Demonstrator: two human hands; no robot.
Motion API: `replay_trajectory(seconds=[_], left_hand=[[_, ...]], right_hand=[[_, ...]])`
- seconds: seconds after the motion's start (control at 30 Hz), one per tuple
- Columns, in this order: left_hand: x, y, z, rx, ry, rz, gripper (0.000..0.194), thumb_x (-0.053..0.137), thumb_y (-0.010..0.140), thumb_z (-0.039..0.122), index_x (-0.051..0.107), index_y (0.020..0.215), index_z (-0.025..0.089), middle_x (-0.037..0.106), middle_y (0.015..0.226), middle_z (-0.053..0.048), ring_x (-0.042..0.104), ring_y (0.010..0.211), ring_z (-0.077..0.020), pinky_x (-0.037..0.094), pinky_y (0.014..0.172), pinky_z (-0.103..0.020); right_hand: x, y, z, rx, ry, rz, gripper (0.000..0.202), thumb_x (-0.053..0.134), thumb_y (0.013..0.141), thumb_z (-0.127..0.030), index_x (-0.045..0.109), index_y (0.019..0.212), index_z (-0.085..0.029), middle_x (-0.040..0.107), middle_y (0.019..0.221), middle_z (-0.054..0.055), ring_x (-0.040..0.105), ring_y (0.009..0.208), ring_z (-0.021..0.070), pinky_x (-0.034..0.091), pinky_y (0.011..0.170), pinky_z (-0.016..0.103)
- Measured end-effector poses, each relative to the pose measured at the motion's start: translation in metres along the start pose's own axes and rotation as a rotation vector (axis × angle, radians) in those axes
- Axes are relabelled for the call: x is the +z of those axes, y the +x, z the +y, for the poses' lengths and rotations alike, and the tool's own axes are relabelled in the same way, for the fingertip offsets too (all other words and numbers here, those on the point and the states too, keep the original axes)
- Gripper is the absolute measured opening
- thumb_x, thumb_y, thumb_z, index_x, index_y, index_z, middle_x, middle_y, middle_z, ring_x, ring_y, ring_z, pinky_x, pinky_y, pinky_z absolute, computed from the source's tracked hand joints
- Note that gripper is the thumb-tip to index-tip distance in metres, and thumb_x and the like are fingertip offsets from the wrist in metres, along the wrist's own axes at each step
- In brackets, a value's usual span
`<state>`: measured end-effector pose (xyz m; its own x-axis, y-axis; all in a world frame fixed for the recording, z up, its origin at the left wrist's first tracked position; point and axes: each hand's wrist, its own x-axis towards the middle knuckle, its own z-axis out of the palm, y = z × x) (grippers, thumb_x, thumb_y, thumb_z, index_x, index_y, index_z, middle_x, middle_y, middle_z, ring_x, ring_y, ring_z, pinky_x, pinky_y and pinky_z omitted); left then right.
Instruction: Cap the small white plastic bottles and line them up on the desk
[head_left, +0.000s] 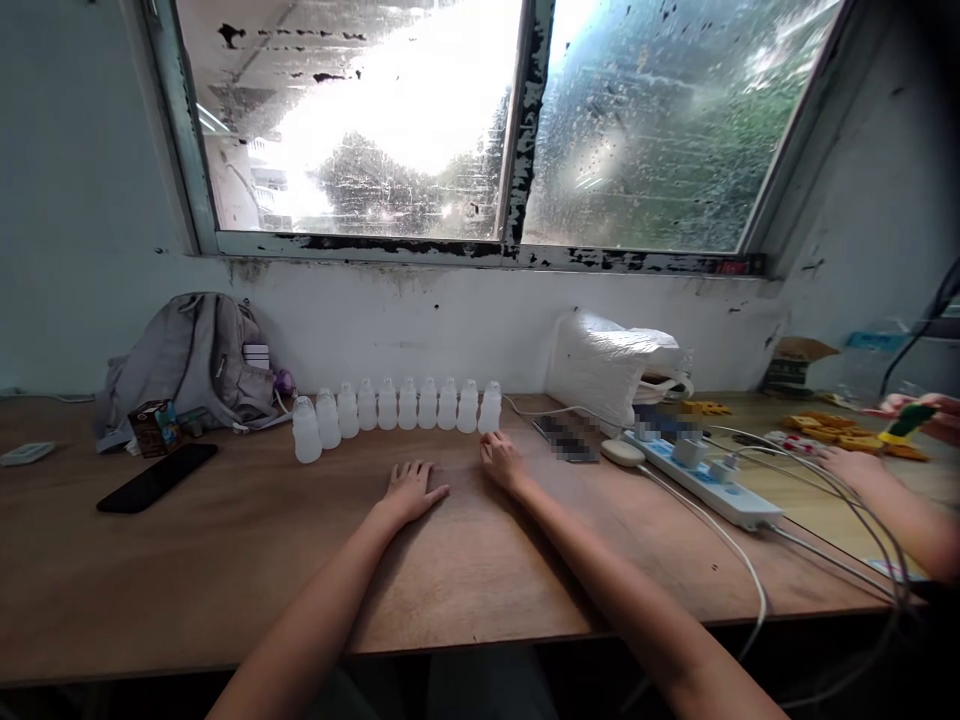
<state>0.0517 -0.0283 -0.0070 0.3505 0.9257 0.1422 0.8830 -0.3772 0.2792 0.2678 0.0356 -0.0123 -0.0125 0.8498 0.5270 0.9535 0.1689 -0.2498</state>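
Note:
A curved row of several small frosted-white plastic bottles [407, 405] stands upright on the wooden table [247, 590]. My left hand [410, 490] lies palm down in front of the row's middle, fingers spread and holding nothing. At the row's right end, my right hand [502, 460] rests on the tabletop with bent fingers. Its fingertips are right at the base of the last bottle [490, 405]; whether they touch it I cannot tell. The inside of that hand is hidden.
A grey backpack [199, 365], small box [155, 428] and black phone [159, 478] lie left. To the right are a blurred dark object [566, 438], white bag [600, 365], power strip [705, 480] and cables. Beyond, another person's hands [862, 475] are near yellow parts [825, 430].

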Motion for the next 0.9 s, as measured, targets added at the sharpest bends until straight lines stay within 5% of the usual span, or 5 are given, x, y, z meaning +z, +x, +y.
replay_trajectory(seconds=[0.1, 0.23, 0.4, 0.9], left_hand=[[-0.001, 0.0, 0.0, 0.005, -0.006, -0.006, 0.065, 0.024, 0.076, 0.06, 0.036, 0.123, 0.018, 0.039, 0.128, -0.008, 0.032, 0.116, -0.0266, 0.02, 0.097, -0.042], [-0.002, -0.001, 0.001, 0.004, 0.002, -0.008, 0.064, 0.024, 0.076, 0.06, 0.037, 0.123, 0.018, 0.04, 0.127, -0.008, 0.032, 0.116, -0.0263, 0.021, 0.097, -0.041], [0.001, 0.002, -0.001, 0.004, 0.018, -0.001, 0.063, 0.025, 0.076, 0.06, 0.038, 0.122, 0.02, 0.041, 0.126, -0.008, 0.034, 0.115, -0.0264, 0.022, 0.096, -0.041], [0.002, 0.002, -0.002, 0.013, 0.005, -0.003, 0.061, 0.025, 0.076, 0.06, 0.04, 0.12, 0.021, 0.04, 0.127, -0.008, 0.033, 0.115, -0.0274, 0.022, 0.096, -0.042]], right_hand=[[-0.006, -0.003, 0.025, -0.031, -0.15, -0.016, 0.026, 0.038, 0.077, -0.02, 0.055, 0.096, -0.017, 0.053, 0.105, 0.011, 0.042, 0.101, 0.0227, 0.027, 0.088, 0.034], [-0.015, 0.003, 0.082, 0.335, -0.338, 0.004, 0.044, 0.041, 0.075, -0.028, 0.043, 0.116, -0.012, 0.036, 0.125, 0.017, 0.027, 0.116, 0.0304, 0.02, 0.091, 0.046], [-0.018, 0.011, 0.129, 0.451, -0.352, -0.103, 0.056, 0.034, 0.077, -0.043, 0.031, 0.127, -0.017, 0.022, 0.136, 0.014, 0.012, 0.125, 0.0295, 0.008, 0.095, 0.053], [-0.018, 0.015, 0.139, 0.453, -0.311, -0.228, 0.05, 0.03, 0.079, -0.049, 0.041, 0.122, -0.027, 0.021, 0.137, 0.01, 0.006, 0.127, 0.0316, 0.003, 0.093, 0.059]])
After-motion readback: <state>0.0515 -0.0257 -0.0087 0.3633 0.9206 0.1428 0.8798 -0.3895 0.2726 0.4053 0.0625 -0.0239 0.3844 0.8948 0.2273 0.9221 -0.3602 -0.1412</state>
